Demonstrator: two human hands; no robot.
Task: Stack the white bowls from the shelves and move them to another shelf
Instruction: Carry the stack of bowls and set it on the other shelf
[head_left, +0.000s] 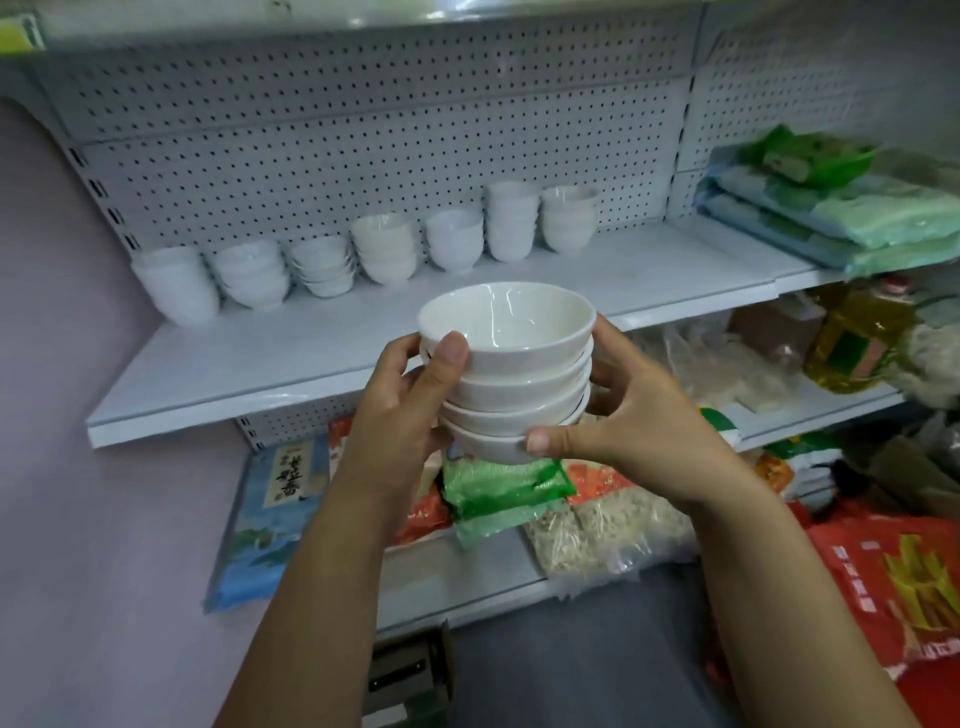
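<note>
A stack of several white bowls (511, 374) is held in the air in front of the white shelf (291, 364). My left hand (410, 395) grips the stack's left side, thumb on the top bowl's rim. My right hand (623, 415) grips the right side, thumb under the lowest bowl. Along the back of the shelf stand several more stacks of white bowls (384, 247), from the far left (176, 283) to the right (569, 218).
A pegboard wall (363, 130) backs the shelf. Green and blue packets (841, 218) lie on the shelf's right part. Below are food bags (509, 488), an oil bottle (857, 338), a blue bag (265, 519) and a red sack (893, 587). A pink wall stands at left.
</note>
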